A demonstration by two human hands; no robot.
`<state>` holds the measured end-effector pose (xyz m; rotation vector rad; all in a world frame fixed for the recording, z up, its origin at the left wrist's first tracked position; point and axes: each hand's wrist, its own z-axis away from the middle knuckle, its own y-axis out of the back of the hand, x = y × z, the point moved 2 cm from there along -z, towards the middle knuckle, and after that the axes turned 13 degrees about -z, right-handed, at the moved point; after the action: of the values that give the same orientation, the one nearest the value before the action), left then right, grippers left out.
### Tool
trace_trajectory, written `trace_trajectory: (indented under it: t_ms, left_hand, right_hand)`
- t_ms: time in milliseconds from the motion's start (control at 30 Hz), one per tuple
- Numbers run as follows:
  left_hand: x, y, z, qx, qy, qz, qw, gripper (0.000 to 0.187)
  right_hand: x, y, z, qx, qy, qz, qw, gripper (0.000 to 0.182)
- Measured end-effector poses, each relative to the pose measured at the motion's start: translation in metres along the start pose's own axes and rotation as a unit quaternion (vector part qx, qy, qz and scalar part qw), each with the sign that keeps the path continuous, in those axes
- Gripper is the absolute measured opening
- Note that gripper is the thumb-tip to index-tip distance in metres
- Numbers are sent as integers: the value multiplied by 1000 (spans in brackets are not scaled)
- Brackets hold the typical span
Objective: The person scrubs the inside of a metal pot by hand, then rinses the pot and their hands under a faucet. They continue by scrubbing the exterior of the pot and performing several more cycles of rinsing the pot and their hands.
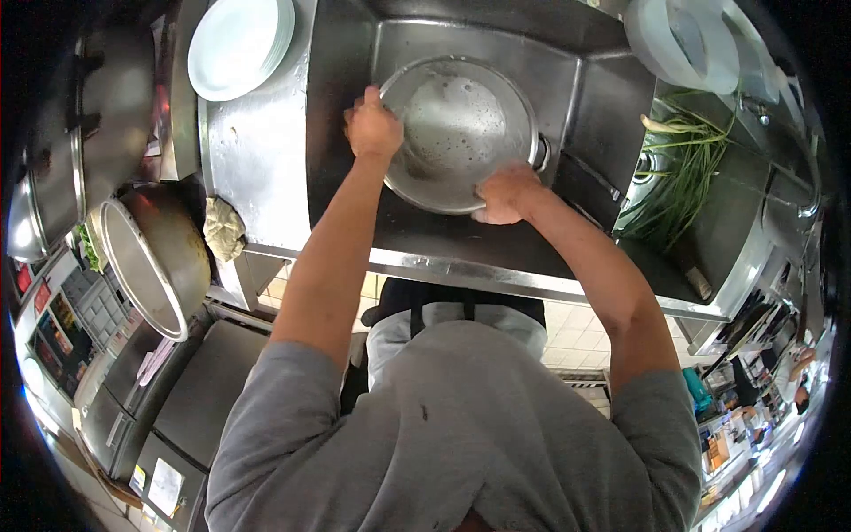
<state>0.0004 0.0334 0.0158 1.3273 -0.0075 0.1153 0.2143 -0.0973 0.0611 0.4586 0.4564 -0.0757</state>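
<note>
Fingers of left hand (372,127) gripping pot (461,133) rim, right hand (503,193) opposite

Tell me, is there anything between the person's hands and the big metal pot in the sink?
Nothing visible does. The left hand already grips the rim of the metal pot at its left side, and the right hand rests on its lower right edge. The pot sits tilted inside the sink, with foamy water inside.
</note>
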Motion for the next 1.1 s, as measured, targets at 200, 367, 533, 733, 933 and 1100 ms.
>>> trace_trajectory:
  t_ms: [200,367,533,733,933,1100]
  left_hand:
    - [7,-13,19,-79,-48,-40,995,38]
    - [10,-5,23,-91,-32,-58,994,32]
    - [8,-1,30,-103,-23,-51,993,31]
    - [4,-11,31,-104,-18,-62,992,35]
    - [8,-15,27,-94,-42,-65,993,38]
    - [11,-15,29,-76,-42,-67,994,40]
  right_hand:
    - [1,-55,-36,-114,11,-113,987,40]
    - [-52,-89,-90,100,145,-387,905,40]
    - [29,-85,-49,-138,0,-145,980,42]
    - [-44,-85,-100,88,58,-479,871,41]
    - [57,-129,-143,67,-141,-16,988,44]
    - [-41,-73,-173,108,-89,-453,881,39]
